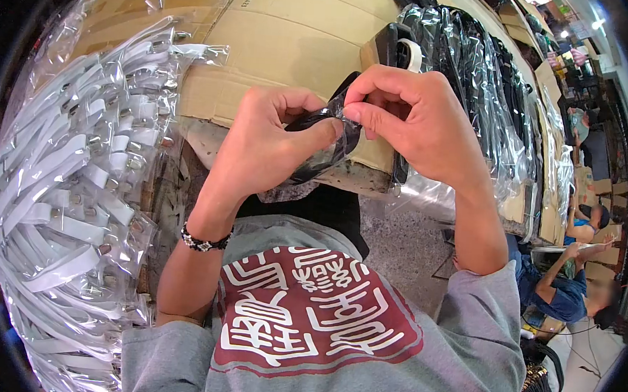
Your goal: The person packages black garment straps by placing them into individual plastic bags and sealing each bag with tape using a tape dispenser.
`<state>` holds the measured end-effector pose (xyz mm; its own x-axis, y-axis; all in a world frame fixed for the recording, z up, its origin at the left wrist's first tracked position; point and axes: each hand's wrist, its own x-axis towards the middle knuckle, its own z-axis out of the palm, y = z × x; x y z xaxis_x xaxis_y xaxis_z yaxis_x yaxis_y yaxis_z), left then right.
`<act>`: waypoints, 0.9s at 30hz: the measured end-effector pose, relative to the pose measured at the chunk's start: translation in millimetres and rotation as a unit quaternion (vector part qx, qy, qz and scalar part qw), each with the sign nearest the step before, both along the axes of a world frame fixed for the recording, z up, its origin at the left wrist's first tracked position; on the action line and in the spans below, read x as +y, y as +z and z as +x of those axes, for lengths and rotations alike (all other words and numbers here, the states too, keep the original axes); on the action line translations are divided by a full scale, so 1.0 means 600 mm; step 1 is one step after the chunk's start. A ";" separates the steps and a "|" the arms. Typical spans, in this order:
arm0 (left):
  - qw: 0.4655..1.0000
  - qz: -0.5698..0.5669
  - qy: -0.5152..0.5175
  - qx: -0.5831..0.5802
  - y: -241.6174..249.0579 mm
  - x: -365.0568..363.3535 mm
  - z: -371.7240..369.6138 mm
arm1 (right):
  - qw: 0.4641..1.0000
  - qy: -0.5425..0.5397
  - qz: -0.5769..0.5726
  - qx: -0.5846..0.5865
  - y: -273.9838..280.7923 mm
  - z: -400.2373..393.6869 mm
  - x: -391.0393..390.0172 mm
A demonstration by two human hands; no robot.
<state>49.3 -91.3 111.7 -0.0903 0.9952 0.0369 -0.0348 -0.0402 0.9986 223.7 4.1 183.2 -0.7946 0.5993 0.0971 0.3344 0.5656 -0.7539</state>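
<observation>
My left hand [278,138] is closed on a black belt [307,168] in a clear plastic sleeve, thumb on top. The belt looks bent into a loop and runs behind my fingers. At the sleeve's edge, my right hand [405,119] pinches the clear plastic [347,115] between thumb and fingertips. Both hands are close together above the front edge of a cardboard-covered table [287,40]. Just beyond my right hand is a black tape dispenser [386,46] with a white roll [411,56].
White belts [76,210] with metal buckles, in clear sleeves, are heaped on the left. Several black belts [472,83] in plastic lie in a row on the right. Other people sit farther right, one in a dark blue shirt [563,294]. Below the table shows a speckled floor [405,237].
</observation>
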 end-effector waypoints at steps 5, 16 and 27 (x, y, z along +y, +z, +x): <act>1.000 -0.001 -0.006 0.003 0.001 0.000 -0.004 | 1.000 0.007 0.006 -0.012 0.004 0.000 0.000; 1.000 -0.005 -0.008 -0.013 0.004 -0.001 -0.002 | 0.999 0.017 -0.036 0.010 -0.001 0.000 0.004; 1.000 -0.006 -0.015 -0.011 0.002 -0.001 -0.003 | 1.000 0.014 0.000 0.002 -0.001 0.000 0.002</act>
<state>47.5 -91.8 112.9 -0.0618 0.9978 0.0229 -0.0577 -0.0264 0.9980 223.5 5.4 182.4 -0.8104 0.5773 0.1000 0.3163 0.5747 -0.7547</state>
